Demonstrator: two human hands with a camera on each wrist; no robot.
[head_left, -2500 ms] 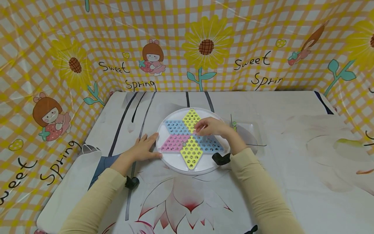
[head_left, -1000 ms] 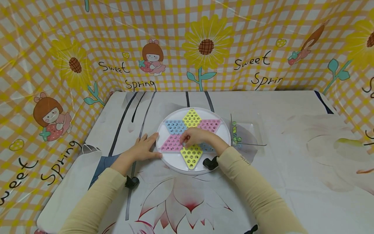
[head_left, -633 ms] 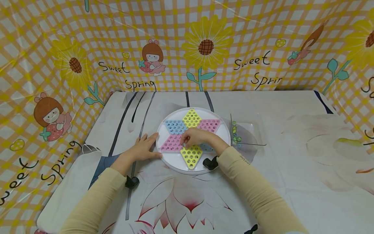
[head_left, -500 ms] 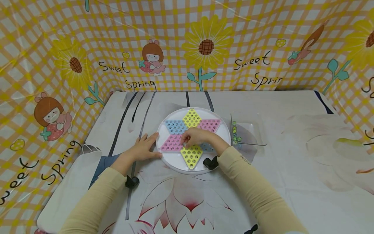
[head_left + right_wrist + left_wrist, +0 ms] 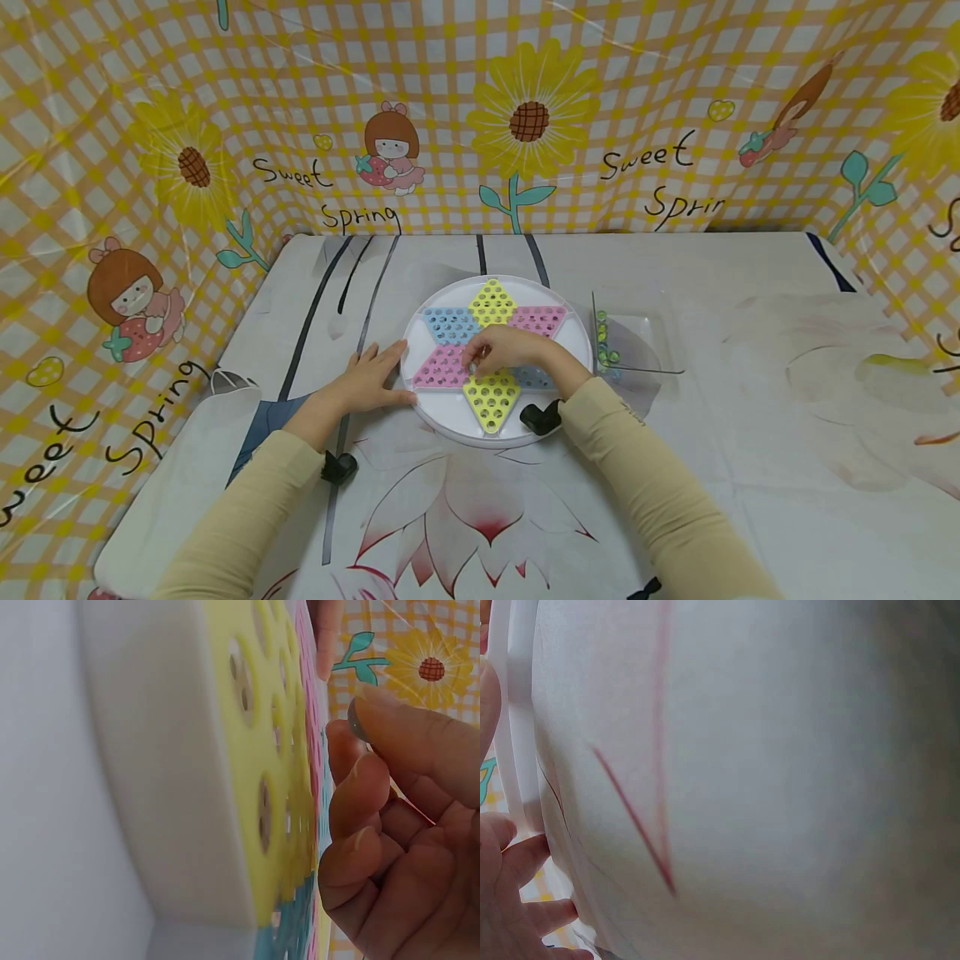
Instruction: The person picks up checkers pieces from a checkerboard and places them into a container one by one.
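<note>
A round white Chinese checkers board point(image 5: 441, 417) carries a star of yellow, pink and blue points full of holes. My left hand point(image 5: 365, 382) rests spread at its left edge, fingertips at the rim; the left wrist view shows the fingers point(image 5: 549, 916) along the white rim point(image 5: 526, 727). Over the star, where the left pink point meets the near yellow point, is my right hand point(image 5: 501, 348). In the right wrist view its thumb and index finger pinch a small greyish marble point(image 5: 355, 724), partly hidden by the thumb. The other fingers curl in toward the palm.
Right of the board stands a clear plastic box point(image 5: 651, 342), with several green marbles point(image 5: 602, 335) along its left side. A dark thin edge runs along it. A white cloth with flower drawings point(image 5: 480, 517) covers the table. A checked yellow curtain point(image 5: 442, 75) rises behind.
Since the oldest frame my right hand has moved left and nearer across the star, to where a marble lay, uncovering the right pink point. It has barely shifted lately. My left hand stays put.
</note>
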